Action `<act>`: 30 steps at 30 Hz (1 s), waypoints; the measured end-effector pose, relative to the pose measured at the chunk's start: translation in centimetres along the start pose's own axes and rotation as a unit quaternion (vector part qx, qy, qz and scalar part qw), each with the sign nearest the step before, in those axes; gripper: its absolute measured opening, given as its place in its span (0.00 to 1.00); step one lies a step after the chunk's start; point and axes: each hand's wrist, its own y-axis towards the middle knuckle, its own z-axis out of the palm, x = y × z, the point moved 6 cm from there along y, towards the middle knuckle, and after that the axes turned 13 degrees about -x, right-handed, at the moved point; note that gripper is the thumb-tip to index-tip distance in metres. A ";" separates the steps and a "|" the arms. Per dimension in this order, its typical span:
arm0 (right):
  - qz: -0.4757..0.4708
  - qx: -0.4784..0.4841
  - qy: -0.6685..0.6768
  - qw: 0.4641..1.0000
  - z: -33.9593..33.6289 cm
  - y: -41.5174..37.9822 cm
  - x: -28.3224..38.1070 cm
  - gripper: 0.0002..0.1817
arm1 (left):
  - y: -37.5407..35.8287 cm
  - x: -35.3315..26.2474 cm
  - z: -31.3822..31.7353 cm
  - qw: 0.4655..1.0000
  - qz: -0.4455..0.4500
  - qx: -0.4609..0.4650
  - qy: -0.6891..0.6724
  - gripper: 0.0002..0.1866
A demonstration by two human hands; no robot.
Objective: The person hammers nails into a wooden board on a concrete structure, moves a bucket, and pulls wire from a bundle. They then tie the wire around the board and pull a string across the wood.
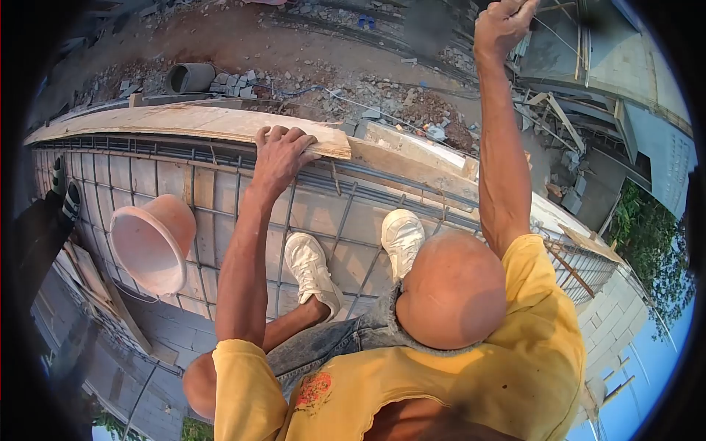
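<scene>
My left hand (pixel 283 158) is closed over the near edge of a long wooden plank (pixel 184 121), close to its right end. The plank lies along the outer edge of the rebar grid (pixel 342 220). My right hand (pixel 504 29) is raised high at the top of the view with its fingers curled into a fist. Whatever it grips is cut off by the frame edge, so I cannot make it out. Below the plank, my white shoes (pixel 307 263) stand on the rebar and boards, and my knees are bent.
A pinkish bucket (pixel 151 242) lies tilted on the rebar at left. Beyond it are another person's dark-clothed legs and striped footwear (pixel 70 200). Past the plank the ground drops to rubble (pixel 419 110) and a concrete pipe (pixel 190 78). A block wall (pixel 614 316) stands at right.
</scene>
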 end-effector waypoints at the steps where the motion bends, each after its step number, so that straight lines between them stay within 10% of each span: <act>1: 0.036 0.049 -0.043 0.997 1.3 -5.4 -2.5 0.31 | -0.2 0.1 0.1 1.000 -0.001 0.001 0.001 0.18; 4: 0.108 0.508 -0.246 0.818 3.2 -26.6 -11.7 0.32 | -1.0 -0.6 0.6 1.000 -0.004 0.009 -0.003 0.19; 7: 0.095 0.616 -0.177 0.762 6.4 -23.5 -11.5 0.33 | -1.2 1.4 -1.4 1.000 -0.005 -0.003 0.022 0.18; 12: 0.104 0.335 -0.048 0.935 3.1 -5.3 -2.6 0.34 | -0.8 -0.6 -0.3 1.000 0.017 -0.001 0.018 0.17; 17: 0.039 0.030 0.047 0.998 1.6 1.7 1.5 0.33 | -0.8 -0.6 -0.2 1.000 0.009 0.006 0.001 0.18; 19: 0.076 0.065 -0.036 0.994 3.0 -7.0 -2.2 0.33 | -0.8 -0.5 -0.2 1.000 0.005 0.002 0.005 0.17; 22: 0.121 0.507 -0.250 0.816 4.6 -27.3 -11.1 0.33 | -1.0 -0.3 0.1 1.000 0.012 -0.002 0.007 0.17; 26: 0.068 0.650 -0.197 0.731 4.0 -20.5 -13.7 0.32 | -0.7 -0.5 -0.5 1.000 0.030 -0.001 0.003 0.18; 29: -0.055 0.412 -0.172 0.893 3.3 -6.8 -12.5 0.33 | -0.3 -0.9 -0.4 1.000 0.027 0.006 0.015 0.20; 30: 0.094 0.370 -0.154 0.911 2.1 -3.0 -7.6 0.34 | -0.8 -1.1 -0.6 0.999 0.028 0.005 0.029 0.20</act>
